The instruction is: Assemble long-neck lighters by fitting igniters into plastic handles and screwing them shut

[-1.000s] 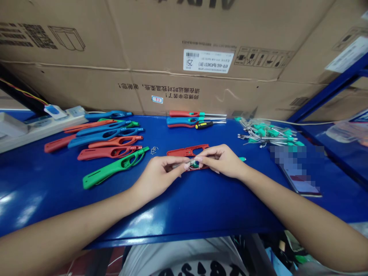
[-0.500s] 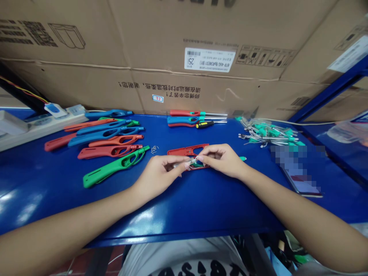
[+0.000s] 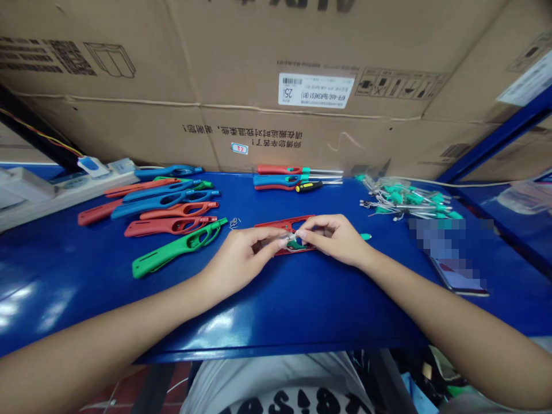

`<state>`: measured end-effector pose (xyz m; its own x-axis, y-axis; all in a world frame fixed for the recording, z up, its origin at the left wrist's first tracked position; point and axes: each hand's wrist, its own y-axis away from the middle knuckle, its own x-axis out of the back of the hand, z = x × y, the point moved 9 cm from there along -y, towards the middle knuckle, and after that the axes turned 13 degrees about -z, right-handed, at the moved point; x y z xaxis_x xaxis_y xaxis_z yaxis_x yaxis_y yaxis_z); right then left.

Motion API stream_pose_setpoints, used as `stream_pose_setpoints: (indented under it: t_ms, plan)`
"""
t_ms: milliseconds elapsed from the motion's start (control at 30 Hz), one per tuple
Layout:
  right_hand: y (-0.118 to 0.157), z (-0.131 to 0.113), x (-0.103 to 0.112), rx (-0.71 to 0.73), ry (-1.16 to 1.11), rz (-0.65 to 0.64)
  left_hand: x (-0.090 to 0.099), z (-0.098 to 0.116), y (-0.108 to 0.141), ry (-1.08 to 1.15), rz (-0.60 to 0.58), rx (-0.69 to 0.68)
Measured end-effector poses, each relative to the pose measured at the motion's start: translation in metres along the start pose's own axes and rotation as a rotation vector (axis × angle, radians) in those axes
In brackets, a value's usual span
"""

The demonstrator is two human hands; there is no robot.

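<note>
Both hands meet over an opened red lighter shell lying on the blue table. My left hand is closed on a small clear part, mostly covered by the fingers. Thumb and forefinger of my right hand pinch at the other end of that part; what exactly they grip is too small to tell. Beneath the fingertips a green piece shows inside the shell, and a green tip sticks out to the right of my right hand. Small screws lie left of the shell.
Several coloured lighter shells and a white power strip are at left. Lighters with metal rods and a black-yellow screwdriver lie behind. Wired green-and-metal parts and a phone are at right. Cardboard stands behind.
The view has shifted slightly, so table items appear a little further right. My left fingers now cover more of the clear part. Both hands stay together over the red shell.
</note>
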<state>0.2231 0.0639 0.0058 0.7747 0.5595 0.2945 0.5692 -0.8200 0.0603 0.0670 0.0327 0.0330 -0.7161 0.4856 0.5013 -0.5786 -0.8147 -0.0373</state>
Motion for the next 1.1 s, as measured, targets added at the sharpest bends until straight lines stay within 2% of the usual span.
stream_pose_setpoints:
  t_ms: [67, 200, 433, 733, 900, 1100]
  plan:
    - [0.000, -0.001, 0.003, 0.010, 0.015, 0.033, 0.007, 0.007, 0.002, -0.148, 0.009, -0.021]
    - [0.000, 0.000, 0.009, 0.018, 0.013, 0.080, 0.009, 0.014, 0.003, -0.393, -0.057, -0.073]
    - [-0.001, -0.001, 0.012, 0.031, 0.023, 0.090, -0.001, 0.010, 0.002, -0.574, -0.123, -0.165]
    - [0.000, -0.004, 0.008, 0.034, 0.044, 0.070, -0.003, 0.006, 0.003, -0.604, -0.137, -0.111]
    - [0.000, -0.004, 0.007, 0.055, 0.053, 0.064, -0.001, 0.003, 0.002, -0.542, -0.160, 0.014]
    - [0.002, -0.017, 0.000, 0.163, 0.128, -0.016, 0.002, 0.000, 0.002, -0.456, -0.158, 0.063]
